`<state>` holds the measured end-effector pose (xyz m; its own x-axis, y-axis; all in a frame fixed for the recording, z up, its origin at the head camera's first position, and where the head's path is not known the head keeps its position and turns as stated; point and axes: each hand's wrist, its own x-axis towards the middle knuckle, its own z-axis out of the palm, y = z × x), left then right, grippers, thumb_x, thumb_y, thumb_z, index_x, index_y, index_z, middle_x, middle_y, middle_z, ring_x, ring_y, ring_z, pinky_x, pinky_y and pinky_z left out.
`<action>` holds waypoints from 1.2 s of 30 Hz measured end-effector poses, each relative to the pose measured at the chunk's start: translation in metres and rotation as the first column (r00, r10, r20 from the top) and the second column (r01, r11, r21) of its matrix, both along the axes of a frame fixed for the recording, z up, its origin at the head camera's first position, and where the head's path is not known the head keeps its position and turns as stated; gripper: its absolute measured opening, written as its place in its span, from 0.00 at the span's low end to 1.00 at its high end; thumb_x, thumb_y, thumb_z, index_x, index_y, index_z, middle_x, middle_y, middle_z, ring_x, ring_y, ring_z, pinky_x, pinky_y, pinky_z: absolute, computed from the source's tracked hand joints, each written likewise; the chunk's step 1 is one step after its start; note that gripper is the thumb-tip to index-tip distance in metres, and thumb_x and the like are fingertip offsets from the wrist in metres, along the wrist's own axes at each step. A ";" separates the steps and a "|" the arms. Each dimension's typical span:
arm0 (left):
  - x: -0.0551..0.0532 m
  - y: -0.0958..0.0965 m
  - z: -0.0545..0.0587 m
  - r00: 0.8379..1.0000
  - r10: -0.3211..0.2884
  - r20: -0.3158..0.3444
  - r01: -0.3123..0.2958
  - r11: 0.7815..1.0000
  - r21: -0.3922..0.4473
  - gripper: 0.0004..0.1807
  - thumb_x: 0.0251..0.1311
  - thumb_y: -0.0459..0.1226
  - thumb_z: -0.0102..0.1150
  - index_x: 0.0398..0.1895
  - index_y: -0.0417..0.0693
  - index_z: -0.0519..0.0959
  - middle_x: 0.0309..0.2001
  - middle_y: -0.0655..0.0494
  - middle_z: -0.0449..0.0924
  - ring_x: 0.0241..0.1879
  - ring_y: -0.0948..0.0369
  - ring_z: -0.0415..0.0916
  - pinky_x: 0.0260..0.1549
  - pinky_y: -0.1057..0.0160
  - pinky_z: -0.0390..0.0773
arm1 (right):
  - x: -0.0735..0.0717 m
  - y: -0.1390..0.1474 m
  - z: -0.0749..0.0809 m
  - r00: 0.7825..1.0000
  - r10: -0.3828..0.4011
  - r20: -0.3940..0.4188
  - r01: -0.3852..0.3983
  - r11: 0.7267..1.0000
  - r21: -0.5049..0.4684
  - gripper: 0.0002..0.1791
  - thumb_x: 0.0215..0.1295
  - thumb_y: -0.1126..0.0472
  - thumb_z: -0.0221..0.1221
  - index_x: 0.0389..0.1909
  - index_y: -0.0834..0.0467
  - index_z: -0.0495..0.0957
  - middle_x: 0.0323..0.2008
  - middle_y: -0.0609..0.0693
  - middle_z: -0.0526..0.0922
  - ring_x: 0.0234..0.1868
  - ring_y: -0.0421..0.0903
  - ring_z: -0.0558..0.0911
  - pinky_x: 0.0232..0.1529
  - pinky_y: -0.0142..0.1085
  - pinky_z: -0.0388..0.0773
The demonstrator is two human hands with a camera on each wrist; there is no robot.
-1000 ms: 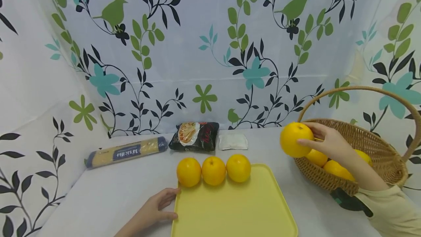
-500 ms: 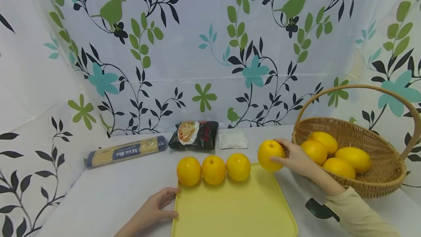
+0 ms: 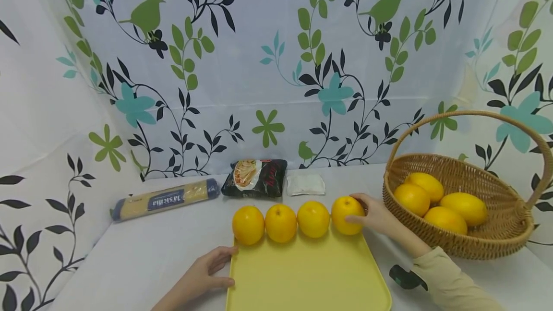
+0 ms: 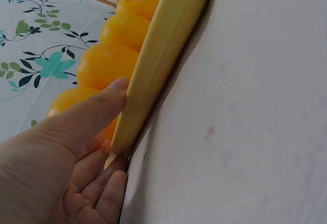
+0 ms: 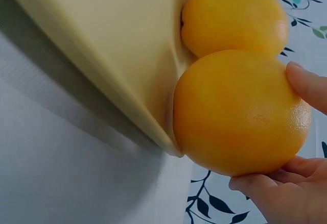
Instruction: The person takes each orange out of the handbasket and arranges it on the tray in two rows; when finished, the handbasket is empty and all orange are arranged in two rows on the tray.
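Four-fingered detail aside, my right hand holds an orange at the far right corner of the yellow tray. In the right wrist view the thumb lies on one side of this orange and the fingers on the other; it sits right against its neighbour. Several oranges now form a row along the tray's far edge, the leftmost orange at the far left corner. My left hand touches the tray's left side, thumb and fingertips apart along the rim, with relaxed fingers.
A wicker basket with a tall handle stands at right, holding several yellow fruits, one an elongated lemon-like fruit. Behind the tray lie a spaghetti pack, a black food packet and a small white packet. A patterned cloth hangs behind.
My right hand has carried the orange from over the basket leftward and down to the right end of the row on the tray. The left hand has stayed at the tray's side.
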<state>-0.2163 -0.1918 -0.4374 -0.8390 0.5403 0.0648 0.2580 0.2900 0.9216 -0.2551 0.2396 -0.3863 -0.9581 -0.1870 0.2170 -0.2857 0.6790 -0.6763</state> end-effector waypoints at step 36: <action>-0.002 -0.001 -0.002 1.000 -0.004 -0.029 0.005 1.000 0.011 0.33 0.45 0.37 0.67 0.53 0.32 0.66 0.58 0.35 0.63 0.58 0.44 0.59 0.55 0.62 0.64 | -0.009 0.003 -0.011 0.993 0.083 0.086 -0.075 0.993 -0.095 0.44 0.44 0.50 0.69 0.59 0.65 0.61 0.56 0.64 0.67 0.57 0.63 0.63 0.55 0.57 0.61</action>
